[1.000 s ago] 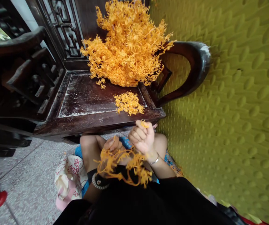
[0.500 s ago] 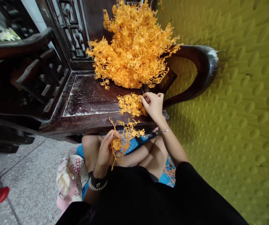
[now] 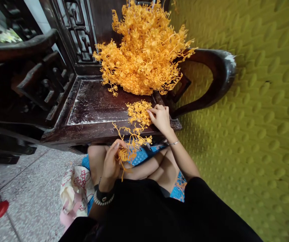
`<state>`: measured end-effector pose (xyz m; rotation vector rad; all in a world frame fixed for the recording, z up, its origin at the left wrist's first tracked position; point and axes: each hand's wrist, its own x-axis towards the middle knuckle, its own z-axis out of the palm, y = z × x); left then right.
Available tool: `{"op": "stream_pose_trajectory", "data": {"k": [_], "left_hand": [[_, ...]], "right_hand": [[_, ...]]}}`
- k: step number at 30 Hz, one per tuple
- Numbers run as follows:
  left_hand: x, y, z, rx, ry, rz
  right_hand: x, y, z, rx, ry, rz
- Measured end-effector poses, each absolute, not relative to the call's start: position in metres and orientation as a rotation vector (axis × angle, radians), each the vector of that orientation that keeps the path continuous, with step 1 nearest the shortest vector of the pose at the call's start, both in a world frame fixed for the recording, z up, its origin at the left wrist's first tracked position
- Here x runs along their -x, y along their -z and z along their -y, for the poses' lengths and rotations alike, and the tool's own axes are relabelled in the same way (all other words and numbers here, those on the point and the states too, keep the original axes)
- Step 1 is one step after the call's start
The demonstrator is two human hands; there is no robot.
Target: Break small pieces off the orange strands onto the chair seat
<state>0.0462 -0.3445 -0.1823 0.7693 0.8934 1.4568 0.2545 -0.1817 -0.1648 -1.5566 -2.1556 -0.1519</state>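
My left hand (image 3: 112,163), low over my crossed legs, is closed around a branching orange plastic sprig (image 3: 134,141) with thin stems and small spidery tips. My right hand (image 3: 160,117) is at the right side of a small pile of loose orange plastic pieces (image 3: 139,112) on the wooden seat. Its thumb and forefinger are pinched together and touch the pile's edge; whatever lies between the fingertips is hidden. Behind both hands rises a large heap of similar orange plastic sprigs (image 3: 144,57).
The dark wooden chair seat (image 3: 94,104) has a curved armrest (image 3: 222,74) on the right and a carved armrest (image 3: 41,80) on the left. A yellow-green embossed wall (image 3: 255,134) stands close on my right. A printed cloth bag (image 3: 77,188) lies on the speckled floor.
My right hand has moved slightly left and toward me along the small pile's edge. The sprig in my left hand has shifted a little left.
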Motion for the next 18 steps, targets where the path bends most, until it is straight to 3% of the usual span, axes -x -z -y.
{"op": "stream_pose_trajectory", "data": {"k": [4, 10, 13, 18], "left_hand": [[-0.047, 0.180, 0.345, -0.807, -1.484, -0.955], [-0.047, 0.180, 0.346, -0.862, -1.412, -1.048], [-0.049, 0.184, 0.345, -0.872, -1.424, -1.074], [-0.051, 0.185, 0.344, -0.817, -1.416, -1.011]], "right_hand": [[-0.256, 0.168, 0.179, 1.487, 0.022, 2.087], [-0.251, 0.145, 0.213, 1.144, -0.455, 1.625], [-0.240, 0.129, 0.254, 0.803, -0.662, 1.924], [-0.218, 0.134, 0.297, 0.500, -0.429, 2.427]]}}
